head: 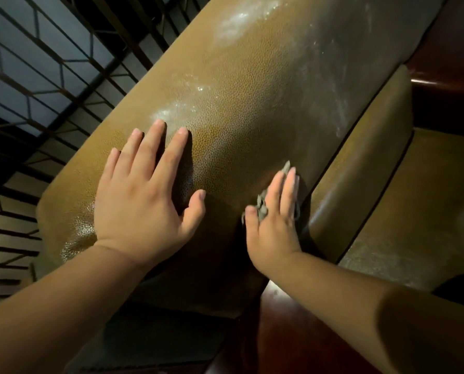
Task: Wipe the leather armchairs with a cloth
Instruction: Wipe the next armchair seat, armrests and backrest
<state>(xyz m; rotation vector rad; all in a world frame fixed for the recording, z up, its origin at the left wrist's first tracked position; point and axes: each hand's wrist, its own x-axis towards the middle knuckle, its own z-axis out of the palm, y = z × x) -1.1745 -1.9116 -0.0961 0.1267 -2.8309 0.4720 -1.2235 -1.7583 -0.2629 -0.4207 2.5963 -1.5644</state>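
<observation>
A tan, pebble-grained leather armchair back cushion (pixel 252 90) fills the middle of the head view, with whitish dusty streaks near its top. My left hand (pixel 141 201) lies flat on the cushion's top, fingers straight and spread. My right hand (pixel 275 220) presses a small grey cloth (pixel 261 205) against the front face of the cushion, fingers straight; most of the cloth is hidden under the palm. Below and to the right is the tan seat cushion (pixel 414 225).
A dark metal window grille (pixel 49 63) stands close behind the chair on the left. A polished dark red wooden armrest (pixel 293 333) runs under my right forearm. More dark wood (pixel 446 85) frames the chair at the upper right.
</observation>
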